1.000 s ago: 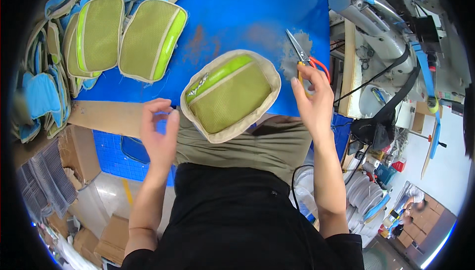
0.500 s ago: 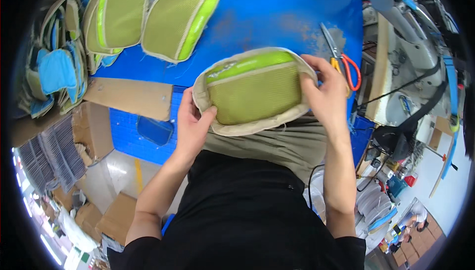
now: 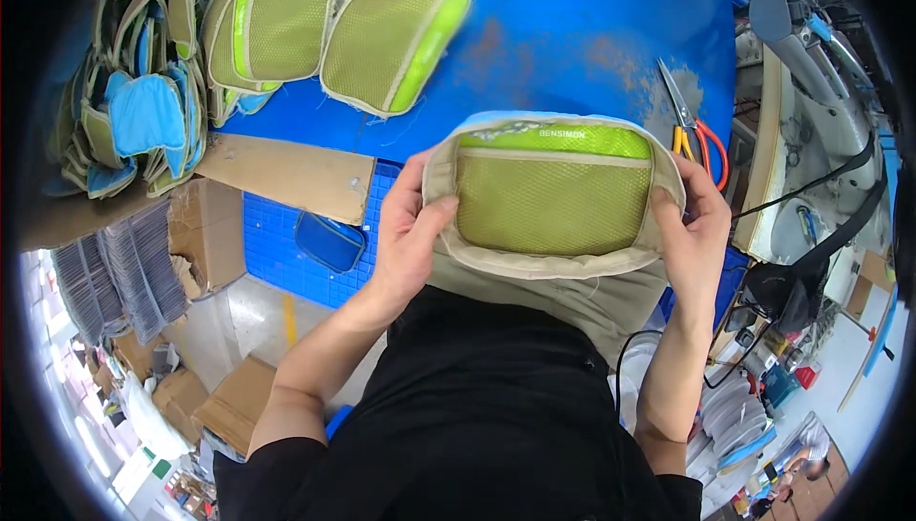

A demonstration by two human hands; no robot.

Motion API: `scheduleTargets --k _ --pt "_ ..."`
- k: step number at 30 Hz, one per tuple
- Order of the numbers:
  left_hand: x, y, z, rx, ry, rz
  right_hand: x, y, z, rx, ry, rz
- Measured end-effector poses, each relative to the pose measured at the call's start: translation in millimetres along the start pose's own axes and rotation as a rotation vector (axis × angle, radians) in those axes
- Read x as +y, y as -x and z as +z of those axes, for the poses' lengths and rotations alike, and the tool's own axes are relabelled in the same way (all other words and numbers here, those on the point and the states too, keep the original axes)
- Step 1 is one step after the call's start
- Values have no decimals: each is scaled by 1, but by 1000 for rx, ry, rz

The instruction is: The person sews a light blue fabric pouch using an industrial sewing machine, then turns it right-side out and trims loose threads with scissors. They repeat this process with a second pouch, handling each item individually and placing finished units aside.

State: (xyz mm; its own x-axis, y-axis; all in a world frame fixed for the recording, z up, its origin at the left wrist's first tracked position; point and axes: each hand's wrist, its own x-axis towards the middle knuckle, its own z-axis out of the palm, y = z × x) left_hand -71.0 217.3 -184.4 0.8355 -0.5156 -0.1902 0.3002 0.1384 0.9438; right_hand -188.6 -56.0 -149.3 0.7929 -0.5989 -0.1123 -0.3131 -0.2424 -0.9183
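Above my lap I hold a fabric pouch (image 3: 553, 201) by its two short ends. It has an olive mesh panel, a bright green strip along its far side and a beige border standing up around it. My left hand (image 3: 412, 225) grips the left end, thumb on the inside of the border and fingers behind it. On the right end, my right hand (image 3: 697, 225) pinches the border the same way, its thumb inside. Scissors (image 3: 689, 125) with orange and red handles lie on the blue table just beyond my right hand.
Similar olive and green panels (image 3: 391, 39) lie at the blue table's (image 3: 572, 15) far left, beside a heap of blue-lined pieces (image 3: 148, 115). A cardboard strip (image 3: 286, 176) juts out at the left edge. At right stands a sewing machine (image 3: 811, 82). A dark blue pouch (image 3: 329, 240) lies lower left.
The pouch has levelled out, its green strip now facing me more squarely. My right hand has slid lower along its end. The whole view has shifted, moving the surroundings rightward.
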Motion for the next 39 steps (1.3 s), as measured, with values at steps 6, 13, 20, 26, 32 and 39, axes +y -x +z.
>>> scheduleTargets --k 6,13,20,26,32,39 --pt "8 2 12 26 -19 23 9 5 -10 15 -142 27" --pt "12 7 20 80 81 -41 -2 10 -17 35 -202 63" --pt "20 -9 26 -48 -595 309 -6 17 -24 99 -254 31" --pt "52 -31 81 -272 -1031 796 -46 34 -5 28 70 -254" --pt "57 -29 96 -388 -840 831 -29 50 -2 242 162 -517" --pt "20 -21 95 -243 -884 899 -14 59 -2 205 113 -631"
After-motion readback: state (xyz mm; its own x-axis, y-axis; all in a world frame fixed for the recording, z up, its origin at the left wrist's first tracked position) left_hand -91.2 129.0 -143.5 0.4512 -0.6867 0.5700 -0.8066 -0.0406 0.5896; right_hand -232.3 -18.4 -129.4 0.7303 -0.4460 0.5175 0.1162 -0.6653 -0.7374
